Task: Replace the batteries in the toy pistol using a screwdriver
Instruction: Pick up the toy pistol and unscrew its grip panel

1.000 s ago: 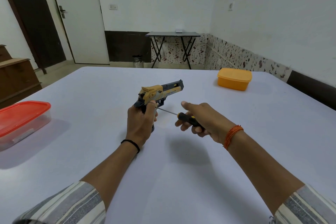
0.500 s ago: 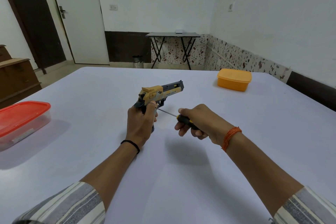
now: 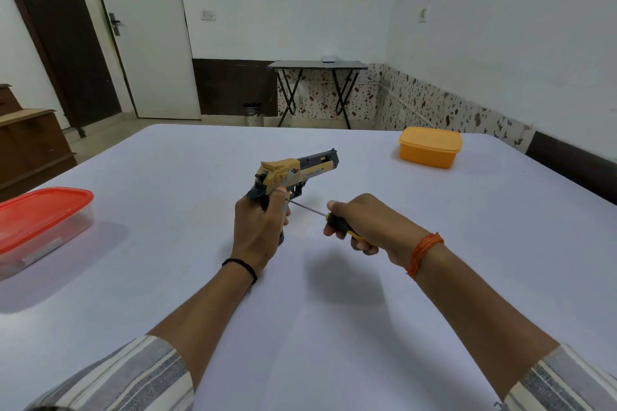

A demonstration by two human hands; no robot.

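1. Here, a wide pale lavender desk (image 3: 334, 327) fills most of the view, in a white-walled room with a speckled tile skirting, a white door (image 3: 147, 43) at the back left and a brown wooden cabinet (image 3: 30, 147) at the far left.
2. One small dark folding table (image 3: 317, 65) stands against the back wall, with one metal bin (image 3: 252, 113) on the floor just beside it.
3. Two lidded plastic boxes sit on the desk, well apart: one clear box with a red lid (image 3: 40, 220) at the left edge, one yellow-orange box (image 3: 430, 146) at the far right.
4. One yellow, grey and black toy pistol (image 3: 297, 170) is held upright above the middle of the desk, barrel pointing away and to the right.
5. The left hand (image 3: 257, 230) has its grip closed around the pistol's handle, thumb up along the side.
6. The right hand (image 3: 370, 227) is wrapped around the black-and-yellow handle of one screwdriver (image 3: 334, 219).
7. Its thin metal shaft runs left to the pistol's handle; the tip seems to touch it, just by the left thumb, though the contact point is too small to make out.
8. Both forearms show striped sleeves; one black band circles the left wrist, one orange thread the right.
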